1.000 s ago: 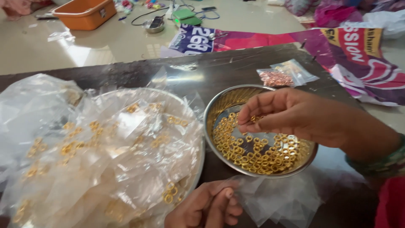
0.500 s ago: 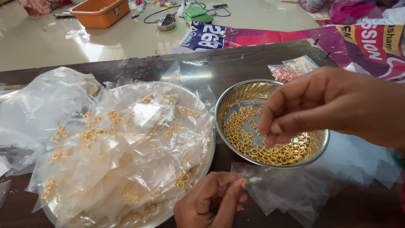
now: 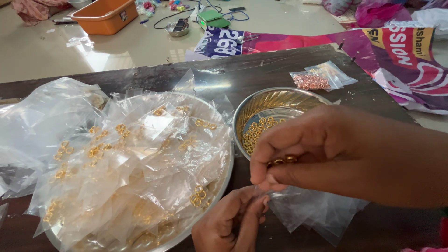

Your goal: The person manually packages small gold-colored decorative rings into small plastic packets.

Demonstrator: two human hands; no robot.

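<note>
My right hand (image 3: pixel 317 149) hovers in front of a steel bowl (image 3: pixel 275 100) of small gold rings (image 3: pixel 255 133), with a few gold rings (image 3: pixel 282 161) pinched in its fingertips. Just below it, my left hand (image 3: pixel 231 221) holds the mouth of a small clear plastic pouch (image 3: pixel 308 210) near the table's front edge. The two hands nearly touch over the pouch opening. The right hand hides much of the bowl.
A wide steel plate (image 3: pixel 224 179) at left is heaped with clear pouches of gold rings (image 3: pixel 130 158). A pouch of pink rings (image 3: pixel 311 81) lies behind the bowl on the dark table (image 3: pixel 261 67). An orange tub (image 3: pixel 105 16) and printed banners (image 3: pixel 406 51) lie on the floor beyond.
My right hand has lifted out of the bowl with a few rings and come down toward the left hand and the pouch. The view has shifted closer.
</note>
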